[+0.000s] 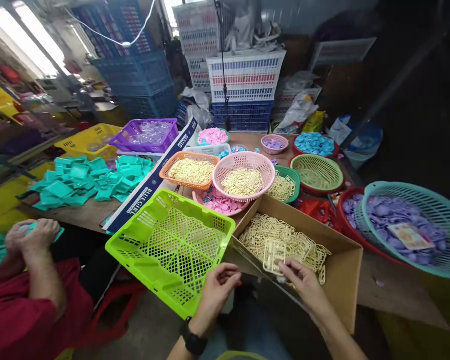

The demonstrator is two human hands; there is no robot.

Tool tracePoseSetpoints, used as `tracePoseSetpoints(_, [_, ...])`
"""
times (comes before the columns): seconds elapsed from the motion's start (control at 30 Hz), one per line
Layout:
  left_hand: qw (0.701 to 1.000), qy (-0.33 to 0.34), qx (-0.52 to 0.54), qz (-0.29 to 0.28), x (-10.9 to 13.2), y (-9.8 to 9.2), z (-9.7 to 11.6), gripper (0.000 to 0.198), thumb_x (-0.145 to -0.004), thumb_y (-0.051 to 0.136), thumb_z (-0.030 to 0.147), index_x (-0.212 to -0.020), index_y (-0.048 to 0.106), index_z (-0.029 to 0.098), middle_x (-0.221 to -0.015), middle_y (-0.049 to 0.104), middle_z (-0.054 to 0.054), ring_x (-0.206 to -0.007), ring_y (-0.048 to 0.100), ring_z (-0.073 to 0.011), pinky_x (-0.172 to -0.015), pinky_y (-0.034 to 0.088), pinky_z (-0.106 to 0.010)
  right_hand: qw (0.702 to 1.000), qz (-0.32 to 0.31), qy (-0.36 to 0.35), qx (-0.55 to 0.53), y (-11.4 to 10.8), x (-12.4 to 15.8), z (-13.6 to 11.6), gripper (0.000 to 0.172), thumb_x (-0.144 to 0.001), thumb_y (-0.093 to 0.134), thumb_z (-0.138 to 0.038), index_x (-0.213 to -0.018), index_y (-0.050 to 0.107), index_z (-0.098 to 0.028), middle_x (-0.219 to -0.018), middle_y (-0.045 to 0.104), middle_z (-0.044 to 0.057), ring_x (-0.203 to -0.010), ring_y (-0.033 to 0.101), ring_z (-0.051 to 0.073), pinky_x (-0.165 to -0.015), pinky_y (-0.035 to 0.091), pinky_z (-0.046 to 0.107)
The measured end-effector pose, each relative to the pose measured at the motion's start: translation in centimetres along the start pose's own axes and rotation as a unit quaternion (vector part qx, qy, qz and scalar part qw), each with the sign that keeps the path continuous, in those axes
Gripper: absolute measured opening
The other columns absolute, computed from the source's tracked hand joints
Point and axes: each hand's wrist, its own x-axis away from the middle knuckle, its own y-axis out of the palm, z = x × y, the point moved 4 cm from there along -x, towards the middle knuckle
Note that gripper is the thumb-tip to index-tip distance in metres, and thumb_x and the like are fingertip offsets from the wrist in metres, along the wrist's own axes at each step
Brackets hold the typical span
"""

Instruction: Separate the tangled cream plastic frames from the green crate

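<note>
My right hand (307, 287) pinches a cream plastic frame piece (274, 256) between thumb and fingers, over the near side of a cardboard box (337, 255). Inside that box lies a heap of similar cream plastic pieces (285, 232). My left hand (219, 287), with a black watch on its wrist, hovers by the right edge of a lime-green basket (135, 245). Its fingers are loosely bent and a little apart, and I see nothing in them. The basket's floor is a mesh, with no pieces visible on it.
Behind the box stand a pink basket (260, 162) and an orange basket (168, 177) of cream pieces. A turquoise basket (446, 215) of purple pieces is at right. Teal pieces (86, 177) are piled at left, near a person in a red sleeve (45, 295) holding a teal piece.
</note>
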Motion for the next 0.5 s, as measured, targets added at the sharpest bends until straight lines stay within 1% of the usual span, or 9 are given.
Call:
tracePoseSetpoints(0.07, [0.979,0.096,-0.115,0.137,0.5,-3.7,-1.0,0.048,-0.067,0.074,0.058,-0.089,0.072,0.015,-0.093,0.075,-0.015,-0.087,0.070,-0.0273,-0.086,0.056,-0.042,0.998,0.050,0.029,-0.001,-2.2,-2.6,0.6,0.064,-0.053,0.077,-0.075,-0.082,0.068,-0.019,-0.098,0.074,0.013,-0.101,0.065,0.030,-0.091,0.054,0.040])
tracePoseSetpoints(0.13, [0.908,0.185,-0.235,0.294,1.9,-7.8,-1.9,0.043,-0.075,0.064,0.053,-0.097,0.073,0.017,-0.109,0.074,-0.018,-0.107,0.066,-0.0338,-0.101,0.050,-0.052,0.992,0.101,0.055,0.059,-4.4,-4.5,1.5,0.075,-0.044,0.073,-0.075,-0.091,0.067,-0.017,-0.114,0.072,0.022,-0.114,0.063,0.039,-0.106,0.048,0.051])
tracePoseSetpoints(0.2, [0.822,0.200,-0.314,0.431,3.6,-11.6,-2.7,0.050,-0.079,0.059,0.050,-0.115,0.068,0.015,-0.131,0.066,-0.020,-0.128,0.055,-0.0395,-0.113,0.039,-0.061,0.976,0.151,0.040,0.154,-6.3,-5.5,2.2,0.084,-0.044,0.065,-0.074,-0.101,0.066,-0.013,-0.125,0.067,0.028,-0.122,0.060,0.044,-0.115,0.039,0.058])
tracePoseSetpoints(0.27, [0.766,0.149,-0.323,0.535,5.1,-15.0,-3.4,0.068,-0.078,0.064,0.044,-0.134,0.054,0.008,-0.149,0.051,-0.026,-0.143,0.040,-0.0429,-0.120,0.029,-0.063,0.972,0.160,0.001,0.175,-7.2,-5.5,2.6,0.085,-0.050,0.060,-0.074,-0.109,0.065,-0.014,-0.129,0.066,0.026,-0.120,0.062,0.042,-0.109,0.047,0.056])
tracePoseSetpoints(0.3, [0.759,0.107,-0.299,0.569,5.5,-16.5,-3.8,0.079,-0.076,0.067,0.041,-0.141,0.046,0.003,-0.153,0.043,-0.030,-0.147,0.034,-0.0437,-0.122,0.027,-0.062,0.968,0.167,-0.007,0.189,-7.4,-5.1,2.7,0.082,-0.049,0.060,-0.075,-0.106,0.068,-0.017,-0.123,0.070,0.023,-0.112,0.067,0.040,-0.100,0.053,0.053])
tracePoseSetpoints(0.33, [0.767,0.064,-0.257,0.585,5.6,-17.8,-4.2,0.088,-0.075,0.070,0.038,-0.146,0.037,-0.002,-0.155,0.037,-0.034,-0.150,0.031,-0.0437,-0.123,0.027,-0.060,0.963,0.174,-0.017,0.205,-7.3,-4.6,2.8,0.078,-0.051,0.060,-0.076,-0.104,0.070,-0.020,-0.118,0.073,0.020,-0.105,0.070,0.038,-0.092,0.057,0.050])
tracePoseSetpoints(0.4, [0.810,-0.022,-0.145,0.568,4.8,-19.7,-5.3,0.093,-0.077,0.074,0.034,-0.148,0.030,-0.006,-0.155,0.033,-0.038,-0.150,0.032,-0.0422,-0.123,0.031,-0.054,0.962,0.157,-0.035,0.221,-6.2,-3.3,3.2,0.070,-0.053,0.063,-0.077,-0.098,0.075,-0.024,-0.109,0.076,0.015,-0.094,0.073,0.034,-0.080,0.061,0.043])
tracePoseSetpoints(0.43, [0.837,-0.048,-0.085,0.539,3.9,-20.3,-6.0,0.089,-0.078,0.075,0.034,-0.146,0.032,-0.005,-0.153,0.037,-0.038,-0.148,0.038,-0.0401,-0.122,0.034,-0.051,0.967,0.115,-0.038,0.225,-5.0,-2.7,3.7,0.066,-0.056,0.064,-0.077,-0.097,0.077,-0.026,-0.108,0.077,0.012,-0.094,0.073,0.033,-0.079,0.062,0.040])
tracePoseSetpoints(0.5, [0.884,-0.059,0.035,0.462,1.8,-20.6,-7.2,0.072,-0.080,0.077,0.033,-0.137,0.045,0.005,-0.144,0.053,-0.031,-0.133,0.057,-0.0350,-0.114,0.045,-0.048,0.973,-0.009,-0.033,0.228,-1.7,-1.3,5.2,0.059,-0.064,0.065,-0.075,-0.097,0.079,-0.029,-0.109,0.078,0.009,-0.100,0.073,0.030,-0.080,0.062,0.033])
